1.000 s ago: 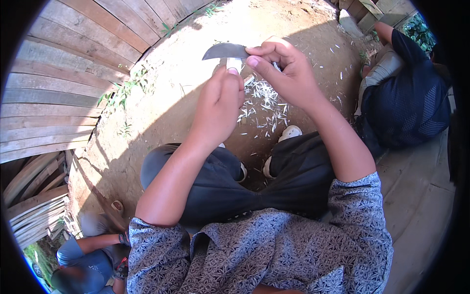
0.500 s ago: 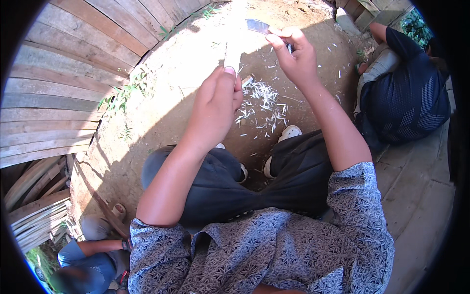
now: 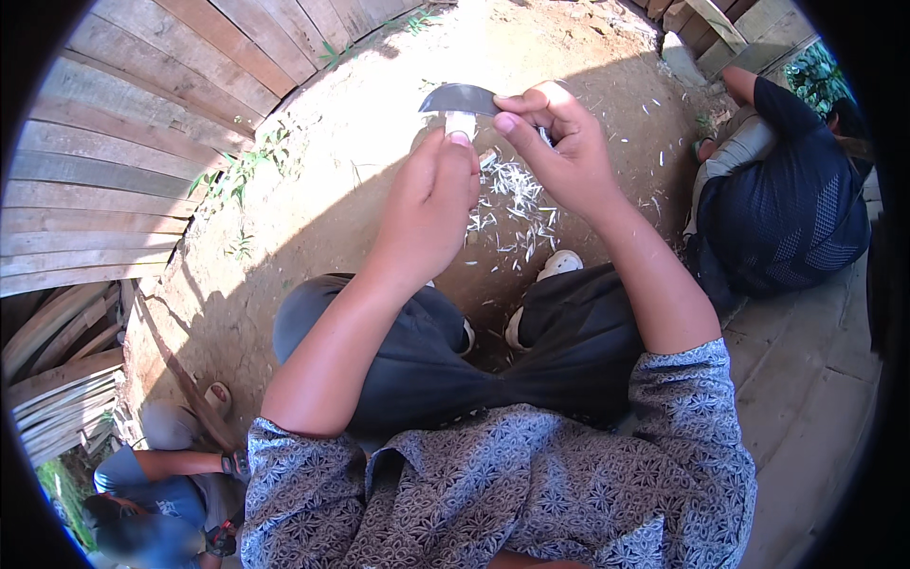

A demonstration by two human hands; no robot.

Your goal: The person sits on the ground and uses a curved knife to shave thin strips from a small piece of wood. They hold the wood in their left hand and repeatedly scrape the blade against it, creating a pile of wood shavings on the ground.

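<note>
My left hand (image 3: 428,204) is closed around a small pale stick (image 3: 461,123) whose tip pokes up above the fingers. My right hand (image 3: 559,147) grips a knife, and its dark curved blade (image 3: 459,98) lies across the top of the stick, pointing left. Both hands are held out over my knees, above a scatter of pale wood shavings (image 3: 517,199) on the dirt ground. The knife's handle is hidden inside my right fist.
A weathered plank wall (image 3: 123,142) curves along the left. A person in a dark blue shirt (image 3: 791,199) crouches at the right on wooden boards (image 3: 806,417). Another person in blue (image 3: 142,512) sits at the lower left. My white shoes (image 3: 559,266) rest on the dirt.
My right hand swung the knife out up and to the right half a second ago, then brought the blade back onto the stick's tip. The left hand stayed almost still.
</note>
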